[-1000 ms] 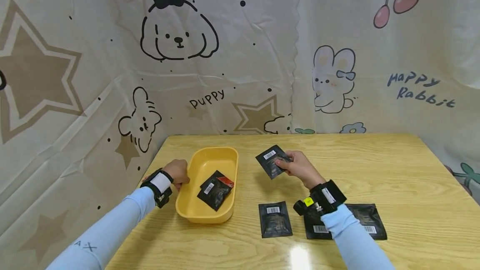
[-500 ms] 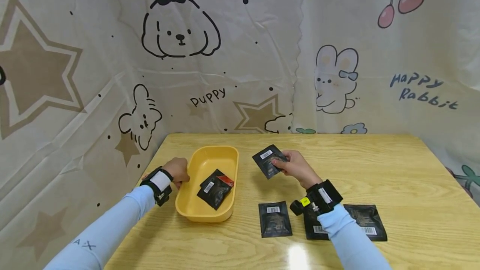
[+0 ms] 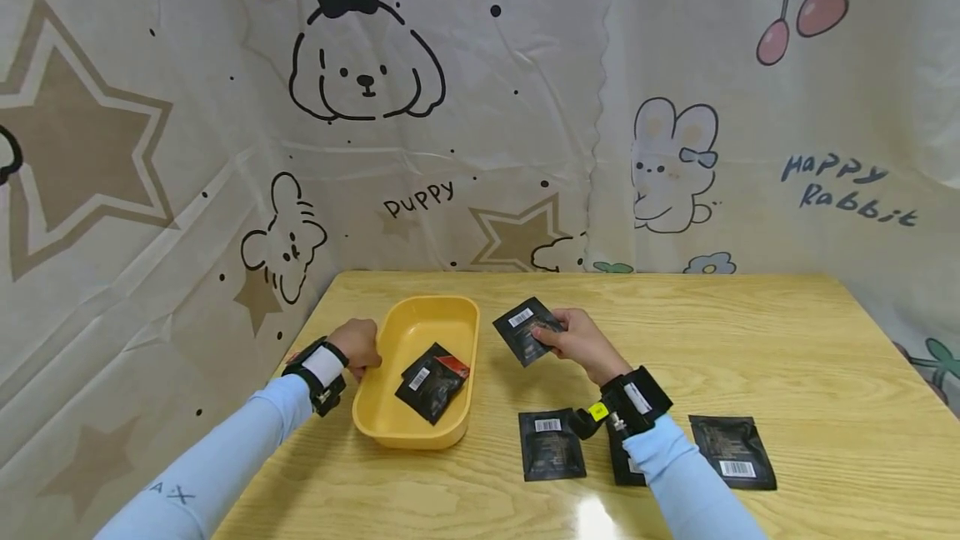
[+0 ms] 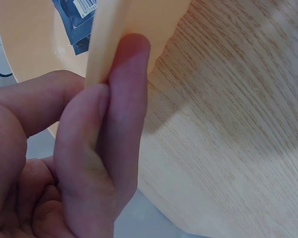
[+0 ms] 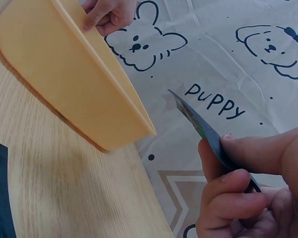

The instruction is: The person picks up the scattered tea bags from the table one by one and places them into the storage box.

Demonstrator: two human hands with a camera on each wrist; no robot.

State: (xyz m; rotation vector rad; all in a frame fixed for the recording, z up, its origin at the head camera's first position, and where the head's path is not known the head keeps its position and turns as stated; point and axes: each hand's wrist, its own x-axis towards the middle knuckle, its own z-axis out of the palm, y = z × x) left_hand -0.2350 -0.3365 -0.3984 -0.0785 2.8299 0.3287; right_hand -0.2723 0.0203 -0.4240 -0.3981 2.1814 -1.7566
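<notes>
My left hand (image 3: 357,345) pinches the left rim of a yellow plastic basin (image 3: 367,411); in the left wrist view its fingers (image 4: 126,99) lie on both sides of the wall. Inside the basin are black sachets (image 3: 427,394) with a barcode label and a red corner showing, overlapping each other. To the right of the basin, my right hand (image 3: 585,344) holds another black sachet (image 3: 517,327) above the table, thumb on its barcoded face. The right wrist view shows this sachet (image 5: 216,144) edge-on between thumb and fingers, level with the basin's near end.
On the wooden table (image 3: 750,340), a flat black sachet (image 3: 552,448) lies right of the basin. Farther right lie a sachet (image 3: 624,457) partly hidden by the right forearm and another sachet (image 3: 735,452). A printed curtain (image 3: 487,123) hangs behind and left of the table.
My right hand has moved slightly left with the sachet, nearer the basin. The left hand keeps its grip on the rim, and the basin stays in place.
</notes>
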